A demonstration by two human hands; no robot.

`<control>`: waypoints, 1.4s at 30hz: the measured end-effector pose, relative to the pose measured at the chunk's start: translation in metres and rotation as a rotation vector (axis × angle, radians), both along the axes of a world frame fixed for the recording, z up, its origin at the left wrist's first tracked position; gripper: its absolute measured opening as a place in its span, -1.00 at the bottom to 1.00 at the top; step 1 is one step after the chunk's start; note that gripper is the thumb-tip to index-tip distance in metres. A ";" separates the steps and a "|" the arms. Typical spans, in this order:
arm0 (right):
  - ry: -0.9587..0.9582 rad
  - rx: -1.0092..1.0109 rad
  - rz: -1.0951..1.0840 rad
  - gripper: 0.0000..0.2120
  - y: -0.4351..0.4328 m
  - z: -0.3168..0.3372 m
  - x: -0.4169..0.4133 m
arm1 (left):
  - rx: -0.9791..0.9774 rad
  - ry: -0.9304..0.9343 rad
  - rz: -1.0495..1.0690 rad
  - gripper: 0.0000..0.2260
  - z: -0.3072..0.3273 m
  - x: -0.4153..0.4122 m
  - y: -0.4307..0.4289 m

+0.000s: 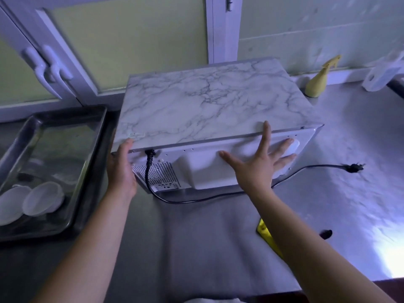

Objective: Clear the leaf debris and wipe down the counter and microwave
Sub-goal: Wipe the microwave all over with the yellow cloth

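A white microwave (207, 101) with a marble-patterned top stands on the steel counter (196, 237), its back panel turned toward me. My left hand (121, 169) holds its left rear corner, the thumb on the top edge. My right hand (260, 162) lies flat with spread fingers against the back panel, one fingertip over the top edge. Its black cord (218, 196) trails along the counter to a loose plug (353, 167). A yellow cloth (267, 235) lies on the counter, partly hidden under my right forearm. A small dark bit (326, 233) sits to its right.
A steel tray (91, 171) with white bowls (41, 202) sits to the left of the microwave. A yellow spray bottle (318, 80) stands behind the microwave's right side, with a pale container (380, 73) further right. Window frames run along the back wall.
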State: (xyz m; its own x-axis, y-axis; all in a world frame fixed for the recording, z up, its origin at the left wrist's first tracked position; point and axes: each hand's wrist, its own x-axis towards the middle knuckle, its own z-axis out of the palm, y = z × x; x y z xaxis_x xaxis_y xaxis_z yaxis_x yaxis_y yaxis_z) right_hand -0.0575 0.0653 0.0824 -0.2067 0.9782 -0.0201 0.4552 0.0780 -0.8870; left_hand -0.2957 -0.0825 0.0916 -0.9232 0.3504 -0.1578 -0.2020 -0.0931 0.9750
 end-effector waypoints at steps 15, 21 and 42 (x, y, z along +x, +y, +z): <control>0.056 -0.327 -0.083 -0.67 -0.081 -0.081 0.179 | -0.505 1.315 -0.522 -0.84 -0.087 0.146 -0.002; 0.044 -0.323 -0.061 -0.77 -0.095 -0.072 0.205 | -1.553 0.922 -1.000 -0.46 -0.102 0.139 0.021; 0.995 -1.075 -0.475 -0.83 0.008 -0.047 0.197 | -1.017 0.968 -1.101 -0.74 -0.021 0.209 -0.095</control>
State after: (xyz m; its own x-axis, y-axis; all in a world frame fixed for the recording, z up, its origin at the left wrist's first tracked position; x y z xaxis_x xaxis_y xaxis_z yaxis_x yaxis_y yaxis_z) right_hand 0.1390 0.0737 0.0350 -0.2470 0.5701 -0.7836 -0.5389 -0.7529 -0.3779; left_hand -0.0868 -0.1776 0.0706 -0.2386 0.9297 -0.2807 0.8745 0.3314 0.3542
